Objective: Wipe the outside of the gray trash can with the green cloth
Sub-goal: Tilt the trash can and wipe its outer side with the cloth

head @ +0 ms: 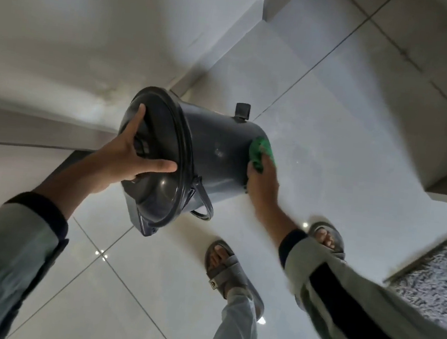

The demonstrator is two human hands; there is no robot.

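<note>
The gray trash can is tipped over above the tiled floor, its lid toward me and its base pointing away. My left hand is spread across the lid, with fingers around the lid's handle, holding the can up. My right hand presses the crumpled green cloth against the can's side near the bottom edge. A black foot pedal sticks out at the far end. The wire carrying handle hangs below the rim.
A white wall and its skirting run along the left. A pale cabinet or step stands at the right. A gray shaggy mat lies at the lower right. My sandalled feet stand on glossy tiles below the can.
</note>
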